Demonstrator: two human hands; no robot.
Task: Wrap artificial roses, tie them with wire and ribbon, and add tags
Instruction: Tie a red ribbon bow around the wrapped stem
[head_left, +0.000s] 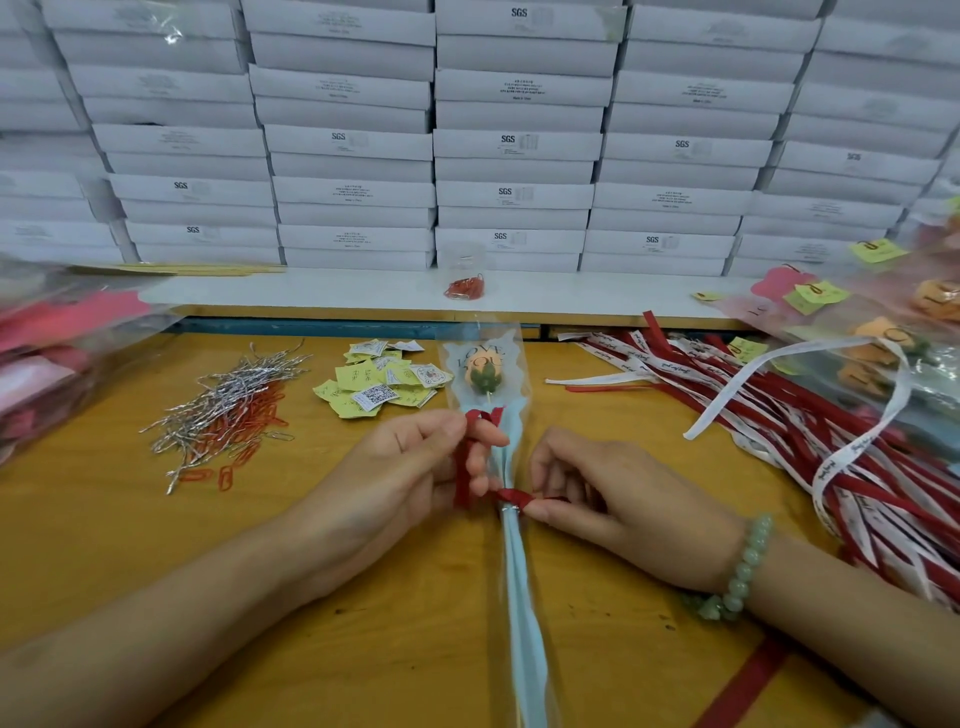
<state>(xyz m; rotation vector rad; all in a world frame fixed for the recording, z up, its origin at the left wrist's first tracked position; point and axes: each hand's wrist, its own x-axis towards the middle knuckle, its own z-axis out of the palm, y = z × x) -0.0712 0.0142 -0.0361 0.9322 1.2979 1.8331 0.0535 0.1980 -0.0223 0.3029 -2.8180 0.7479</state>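
Lying flat on the yellow wooden table (363, 597), mid-front, is the peach fake rose in its clear and pale blue wrap (485, 374), flower end pointing away. A thin red ribbon (514, 499) goes round the wrap's narrow part, touching a bit of silver wire (510, 510).

The L hand (415, 462) pinches one ribbon end w/ thumb and first finger, up near the flower. Its other fingers curl by the wrap and hide some of it. The R hand (613, 499) has its fingers curled in and pinches the other ribbon end, right beside the knot. A green bead bracelet (743, 566) sits on the R wrist.

Left of the rose:
- a heap of silver wire ties (228, 400) mixed w/ red paper clips (244, 431)
- a pile of small yellow and white paper tags (379, 384)

To the right there's a big spread of long red and white ribbons (779, 405), and past it more wrapped orange roses (883, 332). A small clear cup of red clips (464, 283) stands behind the rose. Stacks of flat white boxes (514, 145) fill the back.
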